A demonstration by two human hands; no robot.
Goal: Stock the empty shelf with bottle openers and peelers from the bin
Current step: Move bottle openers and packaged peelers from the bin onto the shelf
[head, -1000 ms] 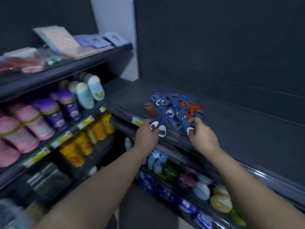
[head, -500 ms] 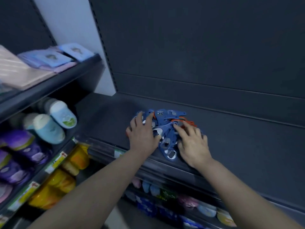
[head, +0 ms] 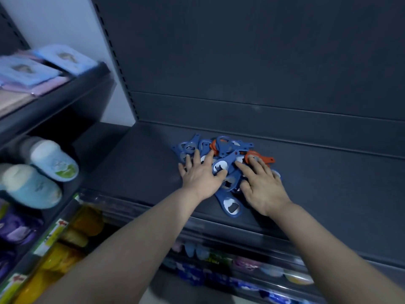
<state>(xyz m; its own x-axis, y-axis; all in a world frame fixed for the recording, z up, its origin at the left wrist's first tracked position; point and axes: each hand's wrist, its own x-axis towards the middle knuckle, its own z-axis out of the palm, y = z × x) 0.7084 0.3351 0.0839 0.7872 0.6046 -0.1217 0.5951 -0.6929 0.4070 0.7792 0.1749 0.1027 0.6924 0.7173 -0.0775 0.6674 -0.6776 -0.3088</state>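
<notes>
- Far to the left of the pile of bottle openers (head: 225,150), a neighbouring rack is showing blurred pastel packets (head: 43,69) on top, pale-capped bottles (head: 52,161) lying on their sides below, and yellow containers (head: 65,260) lower still.
- Just left of the pile, the dark shelf (head: 142,172) being stocked is stretching away bare toward its corner.
- The left hand (head: 200,176) is lying on the pile's left side, fingers straight and fanned out, pressing down and gripping nothing; the thumb is touching the metal ring of a blue opener.
- The pile itself, mostly blue with a few orange pieces, is sitting loosely heaped about midway between the shelf's front lip and the back panel.
- One blue opener (head: 231,206) is trailing out of the pile on the near side, between the two wrists.
- The right hand (head: 263,185) is lying on the pile's right side, fingers likewise straight and spread, holding nothing; its fingertips are reaching an orange opener (head: 260,159).
- Below the pile, a lower shelf of small colourful goods (head: 241,264) is showing, blurred.
- A second ago both hands were pinching openers at the shelf's front lip; now they are flattening over the heap, which is lying deeper on the shelf.
- This suggests the batch is being pushed back and spread; no peelers and no bin are showing, so stocking is probably far from finished.
</notes>
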